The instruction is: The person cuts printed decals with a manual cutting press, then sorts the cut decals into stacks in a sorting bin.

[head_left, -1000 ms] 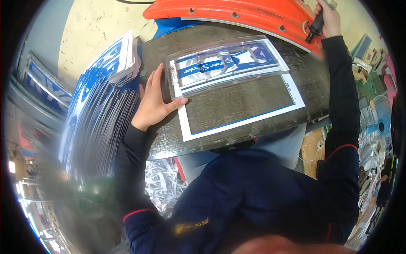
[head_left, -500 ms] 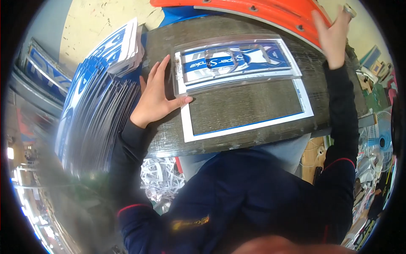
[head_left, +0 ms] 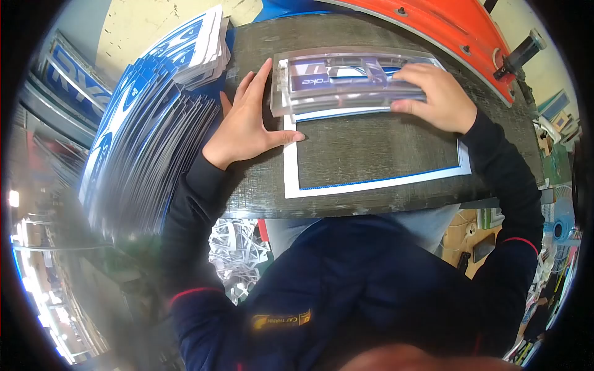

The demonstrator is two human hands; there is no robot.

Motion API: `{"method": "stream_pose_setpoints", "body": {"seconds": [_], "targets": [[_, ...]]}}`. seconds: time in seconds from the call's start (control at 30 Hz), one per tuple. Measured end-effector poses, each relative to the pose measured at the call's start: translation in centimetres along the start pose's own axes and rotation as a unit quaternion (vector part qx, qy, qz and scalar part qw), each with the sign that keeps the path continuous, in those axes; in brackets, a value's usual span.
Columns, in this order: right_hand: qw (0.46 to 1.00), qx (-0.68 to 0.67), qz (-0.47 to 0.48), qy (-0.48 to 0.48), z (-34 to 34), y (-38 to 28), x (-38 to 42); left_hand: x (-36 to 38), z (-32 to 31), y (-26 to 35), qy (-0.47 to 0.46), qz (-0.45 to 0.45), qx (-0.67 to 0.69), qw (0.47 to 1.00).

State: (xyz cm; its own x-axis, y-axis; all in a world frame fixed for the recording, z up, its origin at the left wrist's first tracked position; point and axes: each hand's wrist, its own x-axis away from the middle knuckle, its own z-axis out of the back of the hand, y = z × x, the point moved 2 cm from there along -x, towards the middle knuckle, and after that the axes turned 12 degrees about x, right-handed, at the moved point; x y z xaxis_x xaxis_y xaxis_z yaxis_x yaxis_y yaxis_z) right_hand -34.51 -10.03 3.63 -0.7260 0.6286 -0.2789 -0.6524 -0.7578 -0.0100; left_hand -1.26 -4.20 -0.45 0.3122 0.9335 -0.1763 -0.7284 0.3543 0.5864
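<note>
My right hand [head_left: 436, 96] grips the right part of a clear plastic cutting die [head_left: 346, 88], thumb on the near side and fingers over the top. Blue and white print shows through the die, partly hidden by it. Under its near side lies a printed sheet with a white border [head_left: 377, 185] around a cut-out window, through which the dark board [head_left: 377, 145] shows. My left hand [head_left: 244, 130] is spread at the left, its thumb on the sheet's left border and its fingers beside the die's left end.
A tall fanned stack of blue and white printed sheets [head_left: 139, 133] stands left of my left hand. The orange-red press arm [head_left: 451, 31] spans the far right, with a dark handle [head_left: 523, 52] at its end. White paper offcuts [head_left: 235, 253] lie below the board's near edge.
My right hand has left the press handle and come down onto the cutting die. The press arm has swung away to the right. My left hand stays at the sheet's left edge.
</note>
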Motion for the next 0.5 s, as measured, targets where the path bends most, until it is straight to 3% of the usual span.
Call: {"method": "stream_pose_setpoints", "body": {"seconds": [0.13, 0.2, 0.3, 0.37, 0.43, 0.5], "targets": [[0.999, -0.029, -0.015, 0.003, 0.7, 0.5, -0.4, 0.0, -0.2, -0.6, 0.015, -0.006, -0.014, 1.000], [0.999, -0.028, -0.009, 0.020, 0.6, 0.7, -0.3, 0.1, -0.2, -0.7, 0.031, -0.029, 0.047, 0.998], [0.995, -0.061, -0.023, 0.082, 0.8, 1.2, 0.4, 0.1, -0.2, -1.0, 0.024, -0.045, 0.018, 0.999], [0.975, 0.007, -0.024, 0.219, 1.3, 2.4, 1.4, 0.0, -0.2, -1.1, 0.024, -0.050, 0.035, 0.998], [0.968, -0.012, -0.060, 0.244, 0.8, 4.4, 2.7, -0.2, -0.1, -0.8, -0.004, 0.004, -0.047, 0.999], [0.912, -0.327, -0.102, 0.226, 0.8, 5.9, 3.8, -0.4, 0.0, -0.9, -0.007, 0.009, -0.040, 0.999]]}}
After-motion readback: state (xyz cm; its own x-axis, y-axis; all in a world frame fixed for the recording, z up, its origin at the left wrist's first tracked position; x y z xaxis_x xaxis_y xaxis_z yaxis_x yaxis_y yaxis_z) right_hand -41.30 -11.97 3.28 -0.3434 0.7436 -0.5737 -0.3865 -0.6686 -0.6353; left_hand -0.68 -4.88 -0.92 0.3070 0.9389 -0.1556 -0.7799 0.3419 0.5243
